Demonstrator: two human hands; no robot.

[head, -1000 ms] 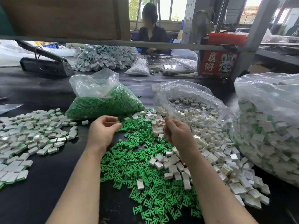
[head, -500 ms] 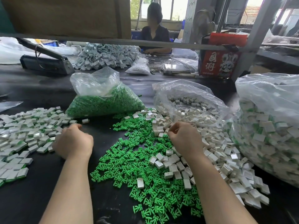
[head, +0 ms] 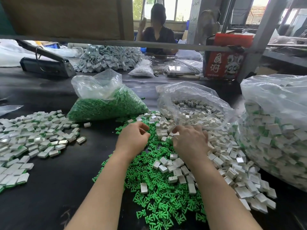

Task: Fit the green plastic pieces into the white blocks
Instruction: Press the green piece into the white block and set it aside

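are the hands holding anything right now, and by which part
Cannot tell. Left hand curls over the green pieces, right hand reaches into the white blocks; fingertips hidden.

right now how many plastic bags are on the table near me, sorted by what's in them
Bag of green pieces: 1
Bag of plain white blocks: 1
Bag of white blocks with green already fitted: 1
Total: 3 bags

Dark tabletop [head: 41,188] w/ grey metal rail [head: 99,41] across far side; bright windows [head: 181,7] behind, grey post [head: 259,39] at right, brown board [head: 66,15] upper left
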